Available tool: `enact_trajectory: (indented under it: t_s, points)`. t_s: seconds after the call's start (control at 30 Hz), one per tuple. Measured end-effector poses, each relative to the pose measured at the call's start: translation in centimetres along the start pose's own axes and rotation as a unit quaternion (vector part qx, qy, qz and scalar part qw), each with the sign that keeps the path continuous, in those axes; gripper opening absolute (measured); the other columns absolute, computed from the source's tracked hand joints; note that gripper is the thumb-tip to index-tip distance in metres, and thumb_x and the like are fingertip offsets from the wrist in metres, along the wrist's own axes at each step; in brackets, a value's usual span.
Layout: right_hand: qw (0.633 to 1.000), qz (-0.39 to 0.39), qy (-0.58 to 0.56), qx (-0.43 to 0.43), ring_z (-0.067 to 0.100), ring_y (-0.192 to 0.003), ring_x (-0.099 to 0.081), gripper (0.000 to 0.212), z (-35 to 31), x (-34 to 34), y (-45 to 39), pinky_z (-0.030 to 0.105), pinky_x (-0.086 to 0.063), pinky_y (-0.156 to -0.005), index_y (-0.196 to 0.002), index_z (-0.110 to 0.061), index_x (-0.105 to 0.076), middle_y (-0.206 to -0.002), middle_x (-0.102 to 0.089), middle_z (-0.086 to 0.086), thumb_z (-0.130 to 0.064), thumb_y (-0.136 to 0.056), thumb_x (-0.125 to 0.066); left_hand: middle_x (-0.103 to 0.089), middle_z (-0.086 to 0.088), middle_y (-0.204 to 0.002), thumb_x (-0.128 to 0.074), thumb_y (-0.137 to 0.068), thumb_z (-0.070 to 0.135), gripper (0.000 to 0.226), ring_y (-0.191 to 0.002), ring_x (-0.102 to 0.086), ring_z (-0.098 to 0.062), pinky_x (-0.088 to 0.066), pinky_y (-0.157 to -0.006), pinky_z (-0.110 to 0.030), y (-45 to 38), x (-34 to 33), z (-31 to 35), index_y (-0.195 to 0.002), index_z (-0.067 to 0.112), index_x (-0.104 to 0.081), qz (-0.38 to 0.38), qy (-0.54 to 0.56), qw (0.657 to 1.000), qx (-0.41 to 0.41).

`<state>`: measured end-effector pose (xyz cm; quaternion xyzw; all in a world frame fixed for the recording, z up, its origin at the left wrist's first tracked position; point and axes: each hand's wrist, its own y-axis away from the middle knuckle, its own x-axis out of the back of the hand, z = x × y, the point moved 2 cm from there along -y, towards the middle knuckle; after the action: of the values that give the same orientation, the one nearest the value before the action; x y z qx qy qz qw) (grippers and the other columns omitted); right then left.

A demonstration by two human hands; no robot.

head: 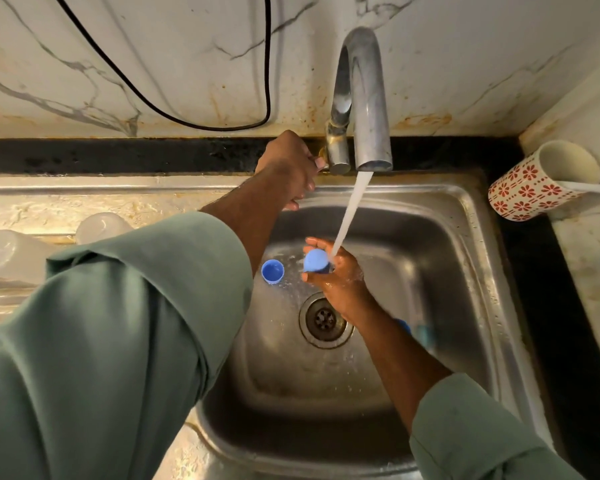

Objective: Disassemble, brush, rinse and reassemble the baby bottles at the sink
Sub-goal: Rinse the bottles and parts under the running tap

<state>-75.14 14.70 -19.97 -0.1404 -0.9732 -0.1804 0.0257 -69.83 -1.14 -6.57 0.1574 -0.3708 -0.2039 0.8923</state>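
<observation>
Water runs from the curved steel tap [364, 98] into the steel sink [465, 237]. My left hand [291, 164] reaches to the tap's base and grips its handle [321, 161]. My right hand [340, 271] holds a blue bottle cap [315, 260] in its curled fingers, right beside the stream. A second blue cap [272, 271] lies open side up on the sink floor, left of my right hand. Two clear bottle parts [11, 254] stand upside down on the left drainboard.
A drain [324, 319] sits in the sink's middle. A blue and clear item [420, 332] lies in the sink behind my right forearm. A red-flowered mug [541, 181] with a white handle sticking out stands at the right. A black cable [187, 119] hangs on the marble wall.
</observation>
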Motion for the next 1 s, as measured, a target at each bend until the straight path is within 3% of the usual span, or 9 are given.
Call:
enact_trajectory:
  t_s: [0.1, 0.2, 0.33, 0.4, 0.5, 0.6, 0.7, 0.9, 1.0]
  points:
    - [0.997, 0.011, 0.064, 0.030, 0.016, -0.108, -0.061, 0.055, 0.6, 0.1, -0.2, 0.025, -0.052, -0.093, -0.123, -0.025, -0.063, -0.118, -0.064, 0.002, -0.003, -0.075, -0.079, -0.066, -0.008, -0.088, -0.070, -0.091, 0.016, 0.014, -0.078, -0.069, -0.028, -0.062, -0.070, -0.044, 0.2, -0.3, -0.3, -0.102, 0.015, -0.063, 0.018, -0.024, 0.999, -0.015]
    - [0.997, 0.069, -0.001, -0.025, 0.010, -0.076, -0.066, 0.020, 0.0, 0.2, -0.1, 0.029, -0.055, -0.073, -0.091, -0.020, -0.073, -0.085, -0.070, -0.004, -0.024, -0.075, -0.083, -0.069, -0.010, -0.098, -0.061, -0.095, 0.019, 0.005, -0.088, -0.067, -0.032, -0.059, -0.081, -0.048, 0.8, -0.6, -0.4, -0.097, 0.016, -0.064, 0.032, -0.061, 0.997, -0.039]
    - [0.989, 0.108, -0.069, -0.075, 0.015, -0.048, -0.041, 0.037, -0.1, 0.5, -0.2, 0.025, -0.037, -0.049, -0.064, -0.005, -0.055, -0.056, -0.045, 0.007, -0.028, -0.079, -0.080, -0.070, -0.011, -0.094, -0.055, -0.098, 0.021, 0.010, -0.084, -0.069, -0.031, -0.061, -0.073, -0.047, 1.2, -0.7, -0.7, -0.103, 0.017, -0.063, 0.020, -0.049, 0.998, -0.018]
    - [0.991, 0.044, -0.105, -0.065, 0.024, -0.053, -0.048, 0.026, -0.2, 0.3, 0.0, 0.028, -0.042, -0.050, -0.078, 0.000, -0.056, -0.066, -0.052, 0.019, -0.011, -0.079, -0.079, -0.067, -0.012, -0.082, -0.054, -0.099, 0.015, 0.004, -0.067, -0.067, -0.023, -0.061, -0.059, -0.038, 1.5, -0.5, -0.2, -0.101, 0.013, -0.057, -0.014, 0.037, 0.999, 0.024]
    - [0.997, 0.056, -0.010, -0.054, 0.017, -0.066, -0.058, 0.033, -0.1, 0.8, 0.5, 0.027, -0.051, -0.054, -0.100, -0.019, -0.062, -0.091, -0.061, 0.004, -0.003, -0.076, -0.078, -0.059, -0.013, -0.069, -0.049, -0.101, 0.010, 0.020, -0.047, -0.052, -0.017, -0.049, -0.041, -0.024, 2.0, 0.2, 1.3, -0.085, 0.002, -0.056, -0.034, 0.086, 0.995, 0.043]
    - [0.995, 0.081, 0.056, -0.002, 0.016, -0.089, -0.063, 0.043, -0.2, 1.6, 0.8, 0.022, -0.055, -0.075, -0.113, -0.020, -0.063, -0.106, -0.062, -0.001, -0.005, -0.075, -0.079, -0.062, -0.020, -0.088, -0.051, -0.098, 0.013, 0.015, -0.072, -0.064, -0.029, -0.059, -0.068, -0.037, 3.4, -0.1, 2.9, -0.095, -0.002, -0.055, -0.019, 0.018, 0.999, -0.048]
    - [0.989, 0.100, 0.101, 0.035, 0.011, -0.097, -0.061, 0.049, -1.9, 2.5, 1.6, 0.002, -0.043, -0.078, -0.118, -0.017, -0.064, -0.108, -0.063, -0.005, -0.002, -0.075, -0.078, -0.054, -0.038, -0.127, -0.038, -0.091, 0.028, 0.058, -0.119, -0.053, -0.050, -0.041, -0.104, -0.058, 4.4, -0.4, 3.4, -0.127, -0.017, -0.047, -0.039, -0.017, 0.993, -0.109]
    - [0.963, 0.147, 0.171, 0.147, 0.002, -0.099, -0.059, 0.041, -5.2, 3.8, 3.3, 0.011, -0.045, -0.088, -0.121, -0.019, -0.063, -0.110, -0.062, -0.012, -0.007, -0.082, -0.070, -0.062, -0.015, -0.123, -0.045, -0.098, 0.006, 0.029, -0.110, -0.061, -0.036, -0.045, -0.082, -0.035, 5.3, 0.9, 0.7, -0.123, 0.014, -0.057, -0.017, -0.244, 0.949, -0.197]
    - [0.948, 0.044, 0.313, 0.030, 0.023, -0.107, -0.062, 0.031, -2.4, 3.1, 3.6, 0.031, -0.050, -0.093, -0.108, -0.018, -0.069, -0.112, -0.065, 0.005, -0.004, -0.080, -0.067, -0.061, -0.013, -0.127, -0.048, -0.096, 0.007, 0.043, -0.113, -0.059, -0.031, -0.048, -0.093, -0.038, 7.5, 0.7, -2.0, -0.136, 0.021, -0.054, -0.027, -0.263, 0.943, -0.202]
